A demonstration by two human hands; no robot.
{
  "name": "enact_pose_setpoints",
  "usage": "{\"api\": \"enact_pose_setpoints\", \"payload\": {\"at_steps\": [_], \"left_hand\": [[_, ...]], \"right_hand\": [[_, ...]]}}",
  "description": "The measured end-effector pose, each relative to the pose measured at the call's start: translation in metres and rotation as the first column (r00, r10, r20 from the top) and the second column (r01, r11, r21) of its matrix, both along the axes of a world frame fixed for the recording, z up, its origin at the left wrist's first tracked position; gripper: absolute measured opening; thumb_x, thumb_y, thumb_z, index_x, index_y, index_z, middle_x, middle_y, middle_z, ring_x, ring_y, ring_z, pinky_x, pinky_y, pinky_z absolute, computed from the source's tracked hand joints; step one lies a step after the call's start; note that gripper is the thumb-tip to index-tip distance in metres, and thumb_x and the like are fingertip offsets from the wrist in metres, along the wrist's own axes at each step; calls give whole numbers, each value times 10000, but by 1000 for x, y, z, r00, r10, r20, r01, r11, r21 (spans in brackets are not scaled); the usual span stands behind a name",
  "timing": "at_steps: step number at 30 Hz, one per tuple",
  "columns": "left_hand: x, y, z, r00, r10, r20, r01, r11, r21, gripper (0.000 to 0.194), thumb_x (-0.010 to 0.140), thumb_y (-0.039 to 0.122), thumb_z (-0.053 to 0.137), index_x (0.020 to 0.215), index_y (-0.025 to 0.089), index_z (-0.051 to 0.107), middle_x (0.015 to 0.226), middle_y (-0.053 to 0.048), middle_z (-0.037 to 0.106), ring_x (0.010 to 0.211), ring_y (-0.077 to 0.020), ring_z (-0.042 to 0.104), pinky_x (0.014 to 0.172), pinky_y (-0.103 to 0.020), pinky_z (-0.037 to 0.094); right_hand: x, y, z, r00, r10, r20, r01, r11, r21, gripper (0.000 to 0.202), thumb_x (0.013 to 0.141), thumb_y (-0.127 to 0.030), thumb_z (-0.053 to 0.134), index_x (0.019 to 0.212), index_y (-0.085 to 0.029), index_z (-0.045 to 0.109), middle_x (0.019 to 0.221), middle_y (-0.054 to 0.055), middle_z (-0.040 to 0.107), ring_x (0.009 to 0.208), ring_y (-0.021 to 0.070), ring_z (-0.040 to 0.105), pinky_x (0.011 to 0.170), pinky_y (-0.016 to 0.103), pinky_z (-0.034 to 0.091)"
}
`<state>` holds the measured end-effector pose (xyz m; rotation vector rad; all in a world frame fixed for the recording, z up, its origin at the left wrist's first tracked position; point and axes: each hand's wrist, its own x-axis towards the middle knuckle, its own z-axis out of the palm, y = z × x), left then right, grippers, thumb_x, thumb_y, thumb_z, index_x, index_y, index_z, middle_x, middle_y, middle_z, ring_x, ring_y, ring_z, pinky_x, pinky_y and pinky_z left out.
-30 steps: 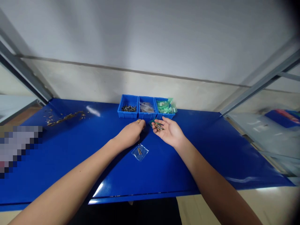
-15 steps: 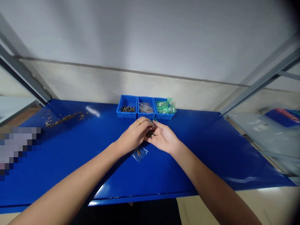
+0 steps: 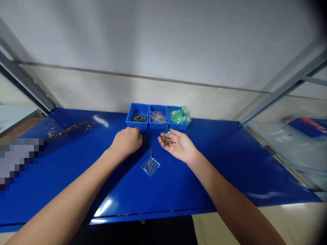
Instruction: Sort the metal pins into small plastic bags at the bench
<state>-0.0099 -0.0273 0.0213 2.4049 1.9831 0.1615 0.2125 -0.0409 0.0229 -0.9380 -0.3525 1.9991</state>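
Note:
My left hand (image 3: pixel 127 141) is closed in a fist above the table, left of centre. A thin metal pin (image 3: pixel 144 135) shows at its thumb side, seemingly gripped there. My right hand (image 3: pixel 182 146) is palm up with fingers curled, cradling a small heap of metal pins (image 3: pixel 168 141). Between the hands, one loose pin (image 3: pixel 151 153), thin at one end and thicker at the other, touches or nearly touches a clear plastic bag (image 3: pixel 151 172). Short brass-coloured pieces (image 3: pixel 150 165) lie in or on that bag. Some green plastic (image 3: pixel 166 131) shows behind the right fingers.
Three joined blue bins stand behind the hands: one with metal pins (image 3: pixel 138 118), one with clear bags (image 3: pixel 158 117), one with green packets (image 3: pixel 178 115). Brass-coloured bits (image 3: pixel 68 130) are scattered at the table's far left. Metal posts (image 3: pixel 276 92) flank the blue table (image 3: pixel 178 190).
My left hand has drawn away leftward from the right hand and closed. The right palm now shows its heap of pins. The loose pin by the clear bag has come into view.

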Motion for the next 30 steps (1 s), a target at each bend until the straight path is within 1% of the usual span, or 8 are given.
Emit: {"api": "enact_pose_setpoints", "payload": {"at_steps": [2,6,9,12,15,22,26,30], "left_hand": [[1,-1,-1,999,-12,-40,11,1000,-23,278,912,261,405,943,148,657,920,-171,712,809,-338,704,669,-406,526],[7,-3,-7,998,-59,-6,59,997,54,407,886,158,403,1243,171,600,1111,-154,667,851,-271,695,688,-353,527],[6,0,-14,975,-219,35,215,972,93,556,872,69,392,1373,252,549,1213,-118,627,940,-223,666,770,-322,528],[3,6,-22,898,-434,64,421,894,155,569,847,0,396,1321,234,608,1223,-108,637,1037,-222,617,888,-345,511],[0,13,-26,832,-548,88,526,829,189,495,826,-28,422,1194,191,671,1131,-102,680,1019,-226,594,916,-370,496],[1,16,-26,869,-483,103,448,859,247,213,882,60,467,855,155,656,876,-114,624,834,-231,564,759,-354,481],[1,12,-24,895,-427,128,392,891,231,207,872,26,451,905,163,603,872,-105,635,829,-238,581,721,-335,458],[4,6,-15,770,-539,342,521,840,150,162,927,102,468,1000,190,584,916,-53,657,787,-181,608,690,-282,457]], "right_hand": [[2,2,-1,1000,-7,8,7,1000,5,282,998,-280,488,1113,-48,601,910,177,708,820,232,724,712,325,633],[4,3,-1,1000,-10,16,9,1000,14,263,999,-286,490,1094,-70,605,896,159,708,805,222,719,698,319,630],[5,3,-2,1000,-12,15,11,1000,20,250,999,-284,494,1086,-76,601,883,152,710,802,223,719,701,326,629],[5,3,-2,1000,-15,21,15,1000,19,252,1001,-286,489,1079,-74,602,878,153,710,794,223,720,706,330,627],[5,3,-2,999,-18,35,17,1000,26,258,998,-290,493,1074,-74,612,873,152,710,782,224,720,707,334,625],[4,3,-2,998,-21,51,19,999,35,247,997,-289,496,1076,-87,615,861,148,716,784,226,720,689,335,627],[4,3,-4,999,-22,44,21,999,37,251,985,-286,512,1074,-72,611,861,151,715,791,238,727,725,347,632],[3,4,-6,998,-43,36,41,998,47,258,979,-276,515,1064,-49,603,896,190,713,850,268,735,807,385,631]]}}
